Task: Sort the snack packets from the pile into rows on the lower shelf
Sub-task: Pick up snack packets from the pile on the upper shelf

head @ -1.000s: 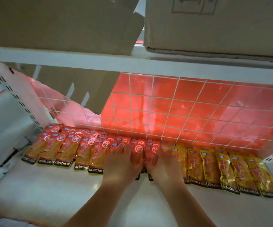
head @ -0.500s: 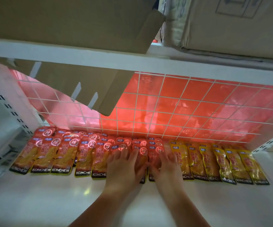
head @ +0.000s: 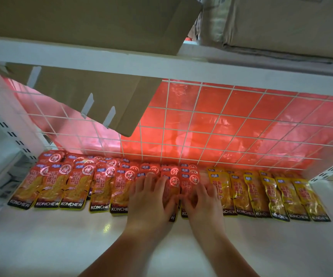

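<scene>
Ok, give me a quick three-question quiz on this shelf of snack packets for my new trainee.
1. Fill in: the glossy yellow snack packets lie to the ____ of the glossy red snack packets.
2. True or false: the left hand and the right hand are each lifting a packet clear of the white lower shelf.
3. The left hand presses flat on: A red packets, B yellow packets, C bare shelf.
Key: 1 right; 2 false; 3 A.

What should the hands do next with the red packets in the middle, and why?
Probably slide them back a little toward the wire grid. Both the left hand and right hand lie flat on the middle red packets, whose bottom edges stick out further than the red packets on the left.
</scene>
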`<state>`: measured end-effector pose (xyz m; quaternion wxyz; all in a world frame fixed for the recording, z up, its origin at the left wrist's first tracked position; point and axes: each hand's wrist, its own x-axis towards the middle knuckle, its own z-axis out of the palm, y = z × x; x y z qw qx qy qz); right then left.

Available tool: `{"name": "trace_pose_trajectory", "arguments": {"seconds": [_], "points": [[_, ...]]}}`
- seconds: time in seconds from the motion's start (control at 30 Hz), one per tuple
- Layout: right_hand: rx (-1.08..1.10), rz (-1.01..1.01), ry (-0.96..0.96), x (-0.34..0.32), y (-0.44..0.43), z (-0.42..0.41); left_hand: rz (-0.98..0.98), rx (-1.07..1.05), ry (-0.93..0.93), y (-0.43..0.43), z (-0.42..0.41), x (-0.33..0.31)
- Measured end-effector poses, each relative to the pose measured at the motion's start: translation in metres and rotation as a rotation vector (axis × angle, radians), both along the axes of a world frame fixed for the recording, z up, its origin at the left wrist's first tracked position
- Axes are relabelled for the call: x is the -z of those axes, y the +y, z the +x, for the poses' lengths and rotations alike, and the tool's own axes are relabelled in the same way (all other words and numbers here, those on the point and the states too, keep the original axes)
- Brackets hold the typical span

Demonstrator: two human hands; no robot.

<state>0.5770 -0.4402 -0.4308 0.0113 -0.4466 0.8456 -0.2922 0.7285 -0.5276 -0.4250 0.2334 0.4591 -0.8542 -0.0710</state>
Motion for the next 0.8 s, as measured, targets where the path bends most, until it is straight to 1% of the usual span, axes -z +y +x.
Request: {"name": "trace_pose_trajectory", "arguments": {"seconds": [0.27,0.43,0.63,0.8], "points": [[-0.01,0.018,-0.034,-0.0032,0.0004,0.0007,-0.006,0.013,-0.002,0.0013,0.0002,-0.0001],[-0.036,-0.026,-0.051,-0.0049,0.0011,-0.0003,-0.015,0.037,-0.039,0.0006,0.0002,0.0],[-0.022,-0.026,-0.029,-0.0028,0.0,0.0004,-0.025,0.007,-0.076,-0.0055,-0.0025,-0.0005],[-0.026,-0.027,-0.024,-0.0014,-0.0003,-0.0012,-0.057,0.001,-0.052,-0.0065,-0.0048,-0.0001]]}}
